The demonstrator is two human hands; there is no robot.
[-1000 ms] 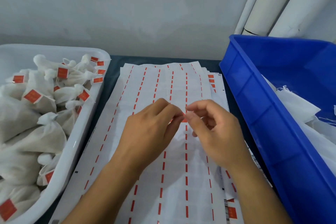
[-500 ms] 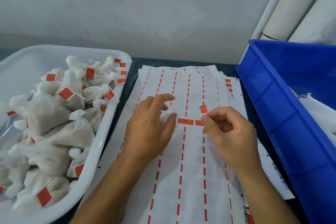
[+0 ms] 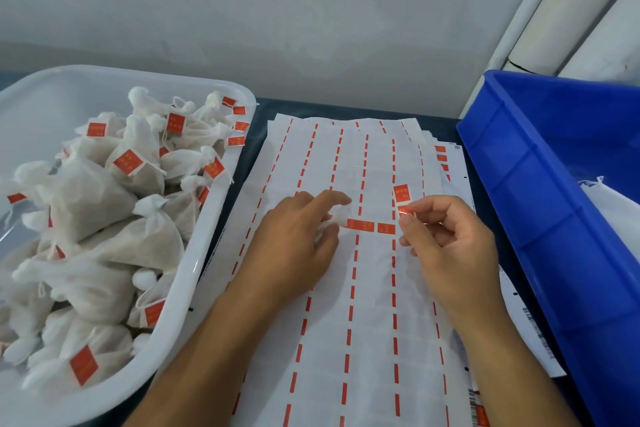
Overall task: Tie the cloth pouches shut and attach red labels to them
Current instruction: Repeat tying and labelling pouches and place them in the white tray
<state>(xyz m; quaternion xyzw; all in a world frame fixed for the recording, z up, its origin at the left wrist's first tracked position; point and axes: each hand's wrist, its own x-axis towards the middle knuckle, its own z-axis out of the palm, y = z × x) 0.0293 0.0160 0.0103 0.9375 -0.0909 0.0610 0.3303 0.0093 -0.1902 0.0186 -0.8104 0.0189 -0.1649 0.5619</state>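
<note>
From the head camera, your right hand (image 3: 446,253) pinched a red label (image 3: 401,196) by its lower end between thumb and forefinger, the other fingers curled loosely under the palm; the label stood up off the label sheet (image 3: 346,305), just above and to the right of the two red labels still stuck (image 3: 370,226) in a row on it. Your left hand (image 3: 294,246) lay palm-down on the sheet, forefinger stretched out, thumb alongside, and a bit of white cloth (image 3: 337,217) showed between thumb and forefinger, right at the left end of that stuck row; whether you gripped it or merely pressed it, I cannot tell. The sheet topped a stack of similar sheets on the dark table (image 3: 446,130), between the two bins. In the white tub (image 3: 194,270) on your left, tied cloth pouches (image 3: 104,218) were heaped, many bearing red labels. The blue crate (image 3: 540,204) on your right held white cloth at its far side.
</note>
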